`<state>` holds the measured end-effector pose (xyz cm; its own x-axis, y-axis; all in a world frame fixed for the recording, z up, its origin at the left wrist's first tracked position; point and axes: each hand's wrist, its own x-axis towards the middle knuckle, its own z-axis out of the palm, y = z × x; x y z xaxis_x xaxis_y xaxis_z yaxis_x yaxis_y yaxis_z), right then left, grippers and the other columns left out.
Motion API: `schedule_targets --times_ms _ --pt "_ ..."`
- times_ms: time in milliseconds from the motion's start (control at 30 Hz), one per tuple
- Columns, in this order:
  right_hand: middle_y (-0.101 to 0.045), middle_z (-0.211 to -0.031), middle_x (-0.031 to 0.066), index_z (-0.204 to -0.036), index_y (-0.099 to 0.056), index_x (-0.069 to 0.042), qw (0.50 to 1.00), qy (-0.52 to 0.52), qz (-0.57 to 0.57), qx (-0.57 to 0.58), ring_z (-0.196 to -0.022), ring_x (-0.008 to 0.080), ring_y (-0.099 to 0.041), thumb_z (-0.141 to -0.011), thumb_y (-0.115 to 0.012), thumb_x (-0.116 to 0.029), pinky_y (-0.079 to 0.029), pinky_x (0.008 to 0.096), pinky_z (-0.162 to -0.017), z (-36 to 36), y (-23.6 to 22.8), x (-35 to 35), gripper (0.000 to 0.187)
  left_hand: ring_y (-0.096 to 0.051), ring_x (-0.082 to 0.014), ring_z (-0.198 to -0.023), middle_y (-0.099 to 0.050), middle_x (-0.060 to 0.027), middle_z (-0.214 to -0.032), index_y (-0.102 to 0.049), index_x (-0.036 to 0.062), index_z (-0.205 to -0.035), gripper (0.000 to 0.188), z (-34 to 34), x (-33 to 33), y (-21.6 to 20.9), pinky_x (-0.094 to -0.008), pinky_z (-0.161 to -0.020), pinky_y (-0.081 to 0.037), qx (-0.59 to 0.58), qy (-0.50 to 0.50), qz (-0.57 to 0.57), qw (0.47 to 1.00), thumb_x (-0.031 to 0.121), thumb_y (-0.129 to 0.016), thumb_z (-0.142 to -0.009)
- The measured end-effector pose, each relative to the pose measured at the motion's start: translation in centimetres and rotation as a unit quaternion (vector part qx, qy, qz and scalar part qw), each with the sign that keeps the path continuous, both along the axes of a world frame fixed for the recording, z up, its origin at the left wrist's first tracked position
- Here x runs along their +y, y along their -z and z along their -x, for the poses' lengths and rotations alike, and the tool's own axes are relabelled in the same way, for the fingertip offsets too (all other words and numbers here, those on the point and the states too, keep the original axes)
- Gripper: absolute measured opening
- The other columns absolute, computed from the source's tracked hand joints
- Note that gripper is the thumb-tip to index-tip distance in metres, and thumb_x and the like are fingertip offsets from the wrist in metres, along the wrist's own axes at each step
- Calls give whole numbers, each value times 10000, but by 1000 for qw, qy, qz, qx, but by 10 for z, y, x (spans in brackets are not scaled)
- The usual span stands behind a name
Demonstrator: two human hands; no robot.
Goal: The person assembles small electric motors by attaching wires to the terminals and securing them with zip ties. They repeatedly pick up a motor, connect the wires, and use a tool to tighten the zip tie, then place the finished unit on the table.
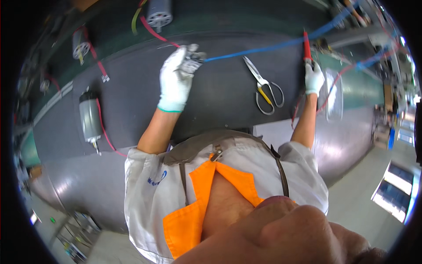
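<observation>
My left hand [174, 83], in a white glove, is raised over the dark mat with its fingers closed around the end of a red wire [154, 33]. That wire runs back to a grey motor [159, 13] at the far edge. A thin blue line [259, 49] stretches from these fingers toward the upper right; the fingertips hide how they meet. At the right, my gloved right hand [314, 79] grips a red tapered tool [307, 47], its narrow end pointing away from me. Between my hands lie scissors [263, 86] with a yellow-wrapped handle, blades slightly apart.
Another motor [90, 116] with a red wire lies at the left, and one more [81, 46] behind it. A clear plastic tray [335, 99] sits right of my right hand. Red and blue lines [367, 61] cross near the right rim.
</observation>
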<state>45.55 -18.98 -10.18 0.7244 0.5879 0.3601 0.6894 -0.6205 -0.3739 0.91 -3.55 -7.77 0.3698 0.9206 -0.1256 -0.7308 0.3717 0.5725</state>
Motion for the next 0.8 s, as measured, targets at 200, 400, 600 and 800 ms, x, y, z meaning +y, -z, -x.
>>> schedule_targets --times_ms 200,400,600,800 --pt "-730 -1093 76 -1306 -662 20 834 -283 -121 458 -885 93 -670 -913 -755 -105 -553 238 -776 143 -50 85 423 -700 -302 -967 -720 -168 -1058 -666 -43 -1140 270 8 -5 -8 -452 -951 -537 -7 -7 -3 1000 181 -574 -1021" --pt "-708 -1045 79 -1270 -666 37 726 -455 26 514 -823 101 -643 -909 -766 -203 -536 242 -728 208 -61 158 445 -706 -301 -945 -727 -157 -998 -680 -48 -1121 287 18 -9 -13 -434 -937 -540 2 -18 2 1000 200 -577 -1020" --pt "-744 -1021 135 -1169 -714 -2 818 -504 38 275 -915 150 -697 -912 -753 -228 -554 315 -829 228 -63 159 344 -671 -299 -1062 -701 -149 -1169 -636 -14 -1229 319 10 -5 3 -439 -975 -517 -20 1 5 1000 226 -572 -1029" --pt "-733 -1081 155 -1181 -694 -50 899 -366 -33 237 -1011 313 -707 -904 -689 -181 -544 370 -894 171 -98 67 307 -684 -308 -1036 -691 -155 -1162 -623 -9 -1187 299 9 2 13 -454 -965 -525 -13 5 5 1000 242 -602 -1026"
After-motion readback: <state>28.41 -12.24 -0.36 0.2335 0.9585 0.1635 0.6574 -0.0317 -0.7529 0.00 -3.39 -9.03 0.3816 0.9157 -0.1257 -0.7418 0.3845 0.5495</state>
